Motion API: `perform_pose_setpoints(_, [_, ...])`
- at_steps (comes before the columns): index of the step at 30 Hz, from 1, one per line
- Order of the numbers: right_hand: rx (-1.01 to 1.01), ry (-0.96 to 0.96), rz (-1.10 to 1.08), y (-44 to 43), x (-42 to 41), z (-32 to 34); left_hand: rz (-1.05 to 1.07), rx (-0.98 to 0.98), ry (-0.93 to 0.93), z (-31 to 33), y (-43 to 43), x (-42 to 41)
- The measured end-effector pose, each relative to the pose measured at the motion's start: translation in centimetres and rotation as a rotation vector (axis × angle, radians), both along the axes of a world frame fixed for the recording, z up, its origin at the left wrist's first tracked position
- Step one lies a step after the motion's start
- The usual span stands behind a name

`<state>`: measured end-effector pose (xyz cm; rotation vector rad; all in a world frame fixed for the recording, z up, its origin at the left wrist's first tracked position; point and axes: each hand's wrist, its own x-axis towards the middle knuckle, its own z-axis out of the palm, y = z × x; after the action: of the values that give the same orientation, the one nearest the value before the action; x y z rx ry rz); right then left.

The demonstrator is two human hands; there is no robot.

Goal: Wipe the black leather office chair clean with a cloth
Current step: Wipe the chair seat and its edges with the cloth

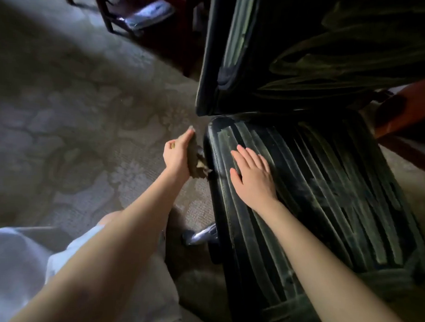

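Observation:
The black leather office chair (pixel 326 179) fills the right half of the head view, its ribbed seat dusty and its backrest rising at the top. My left hand (pixel 176 154) holds a brownish cloth (pixel 194 157) against the seat's left side edge, fingers stretched along the cloth. My right hand (pixel 253 176) lies flat on the seat near its left edge, fingers straight and spread, holding nothing.
Patterned carpet (pixel 76 108) covers the floor to the left. A chrome chair leg (pixel 201 234) pokes out under the seat. Dark wooden furniture (pixel 144 16) stands at the top, and a wooden armrest or piece (pixel 406 107) shows at the right.

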<state>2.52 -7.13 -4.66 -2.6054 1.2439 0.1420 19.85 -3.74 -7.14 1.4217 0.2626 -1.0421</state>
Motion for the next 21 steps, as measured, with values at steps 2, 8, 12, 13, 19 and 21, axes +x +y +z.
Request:
perform_pose_setpoints(2, [-0.015,-0.011,0.008,-0.3,0.4,-1.1,0.006,0.023,-0.043,-0.8,-1.6,0.6])
perform_pose_setpoints(8, [-0.119,-0.212,-0.041,0.1,-0.5,-3.4,-0.121,0.025,-0.249,-2.5,-4.8,1.1])
perform_pose_setpoints(12, [-0.190,-0.283,-0.040,-0.2,-0.5,-4.0,-0.195,-0.094,-0.347,-3.1,-5.2,-0.2])
perform_pose_setpoints(13, [-0.208,-0.294,-0.040,-0.2,-0.5,-4.1,-0.194,-0.100,-0.375,-3.2,-5.1,-0.7])
perform_pose_setpoints(19, [-0.288,-0.319,-0.040,-0.2,-0.3,-4.6,-0.198,-0.078,-0.486,-3.3,-4.5,-1.8])
perform_pose_setpoints(21, [-0.304,-0.317,-0.037,-0.2,-0.3,-4.7,-0.215,-0.070,-0.523,-3.3,-4.2,-2.3])
